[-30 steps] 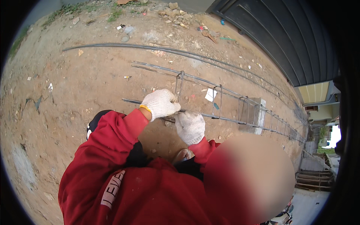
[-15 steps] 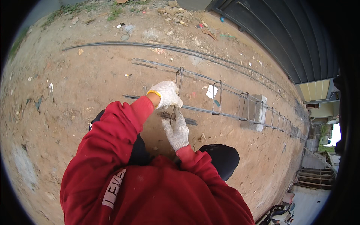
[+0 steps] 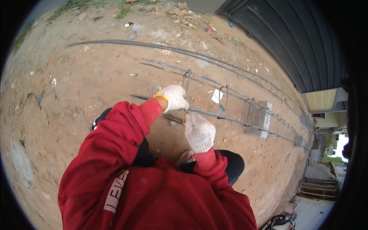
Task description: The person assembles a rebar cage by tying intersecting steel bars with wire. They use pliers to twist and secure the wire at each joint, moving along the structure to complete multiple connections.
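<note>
A long rebar cage (image 3: 239, 122), with rectangular stirrups tied along its steel bars, stretches from in front of me to the far right. My left hand (image 3: 172, 98), in a white knitted glove, is closed around the near bar beside the end stirrup (image 3: 186, 79). Just right of it and nearer to me, my gloved right hand (image 3: 200, 132) has its fingers curled in. Whatever lies inside those fingers is hidden. A dark, slender tool-like piece with an orange-brown end (image 3: 177, 119) shows between the hands, partly covered by the right glove.
A concrete block (image 3: 263, 132) supports the cage. Loose long bars (image 3: 168, 46) lie beyond it on the bare dirt. White paper (image 3: 217, 96) lies by the cage. Rubble (image 3: 186, 15) and a dark metal gate (image 3: 283, 38) stand farther off. My knees flank the work.
My right hand has shifted right and toward me, away from the left glove, and its fingers have curled in. The left hand keeps its hold near the stirrup.
</note>
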`<state>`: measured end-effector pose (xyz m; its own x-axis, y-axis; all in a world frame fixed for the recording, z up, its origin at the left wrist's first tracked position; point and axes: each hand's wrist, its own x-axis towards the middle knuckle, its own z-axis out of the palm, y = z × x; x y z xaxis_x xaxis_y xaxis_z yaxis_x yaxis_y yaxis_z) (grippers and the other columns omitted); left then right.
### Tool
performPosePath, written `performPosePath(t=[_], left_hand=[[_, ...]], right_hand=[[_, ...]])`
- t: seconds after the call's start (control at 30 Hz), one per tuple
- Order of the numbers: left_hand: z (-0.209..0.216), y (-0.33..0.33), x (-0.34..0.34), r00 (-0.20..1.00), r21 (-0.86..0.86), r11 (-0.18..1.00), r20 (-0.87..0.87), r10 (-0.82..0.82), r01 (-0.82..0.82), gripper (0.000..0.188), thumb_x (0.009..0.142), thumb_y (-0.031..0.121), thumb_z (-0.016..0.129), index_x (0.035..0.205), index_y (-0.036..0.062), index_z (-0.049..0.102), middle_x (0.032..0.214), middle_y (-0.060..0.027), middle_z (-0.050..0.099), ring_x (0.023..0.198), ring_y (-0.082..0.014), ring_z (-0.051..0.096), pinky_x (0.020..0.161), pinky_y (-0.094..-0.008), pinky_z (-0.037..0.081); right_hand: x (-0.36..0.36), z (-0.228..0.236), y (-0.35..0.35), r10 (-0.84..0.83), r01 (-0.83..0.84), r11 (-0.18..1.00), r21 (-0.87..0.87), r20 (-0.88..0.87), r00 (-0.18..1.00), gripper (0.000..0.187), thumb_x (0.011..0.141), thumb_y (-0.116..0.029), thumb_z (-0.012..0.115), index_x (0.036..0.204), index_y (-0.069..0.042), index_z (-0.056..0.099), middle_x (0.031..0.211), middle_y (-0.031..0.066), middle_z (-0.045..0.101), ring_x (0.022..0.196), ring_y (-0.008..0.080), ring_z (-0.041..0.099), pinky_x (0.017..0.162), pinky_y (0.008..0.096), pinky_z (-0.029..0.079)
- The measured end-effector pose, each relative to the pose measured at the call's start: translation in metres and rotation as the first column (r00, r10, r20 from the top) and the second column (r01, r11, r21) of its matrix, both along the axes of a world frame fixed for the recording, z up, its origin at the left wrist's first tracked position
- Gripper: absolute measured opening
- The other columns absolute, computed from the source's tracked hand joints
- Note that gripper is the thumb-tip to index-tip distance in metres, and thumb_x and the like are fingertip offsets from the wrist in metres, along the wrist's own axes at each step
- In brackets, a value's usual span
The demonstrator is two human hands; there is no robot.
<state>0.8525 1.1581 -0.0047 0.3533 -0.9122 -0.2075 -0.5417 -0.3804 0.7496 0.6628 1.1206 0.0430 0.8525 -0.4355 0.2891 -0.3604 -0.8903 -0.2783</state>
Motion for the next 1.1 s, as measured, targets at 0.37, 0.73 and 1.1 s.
performPosePath(t=[0.37, 0.73, 1.1], left_hand=[[0.009, 0.006, -0.005, 0.992, -0.015, 0.999, 0.124, 0.03, -0.029, 0.038, 0.073, 0.037, 0.069, 0.084, 0.0008, 0.071, 0.081, -0.0249, 0.067, 0.081, -0.0425, 0.065, 0.072, -0.0463, 0.052], [-0.022, 0.059, -0.07, 0.362, -0.033, 0.818, -0.906, 0.218, -0.575, 0.031, 0.098, 0.025, 0.061, 0.115, 0.0, 0.068, 0.103, -0.0155, 0.072, 0.094, -0.0222, 0.069, 0.082, -0.0337, 0.053], [-0.07, 0.036, -0.09, -0.135, -0.084, 0.798, -0.97, -0.204, -0.597, 0.034, 0.103, 0.026, 0.054, 0.123, -0.0005, 0.06, 0.116, -0.0088, 0.066, 0.109, -0.0194, 0.062, 0.097, -0.0345, 0.047]], right_hand=[[0.018, -0.01, -0.009, 0.013, -0.015, 0.994, 0.111, 0.019, 1.0, 0.016, 0.088, -0.017, 0.068, 0.082, -0.004, 0.061, 0.071, 0.0189, 0.064, 0.07, 0.0398, 0.065, 0.063, 0.0461, 0.051], [0.013, 0.012, -0.019, 0.087, -0.071, 0.921, 0.384, -0.023, 0.996, 0.012, 0.089, -0.014, 0.068, 0.085, -0.005, 0.063, 0.07, 0.0186, 0.064, 0.068, 0.0394, 0.065, 0.061, 0.0464, 0.051], [0.019, 0.016, -0.017, 0.112, -0.116, 0.919, 0.376, 0.033, 0.993, 0.008, 0.088, -0.012, 0.069, 0.087, -0.005, 0.065, 0.072, 0.0172, 0.065, 0.065, 0.0357, 0.066, 0.059, 0.042, 0.05]])
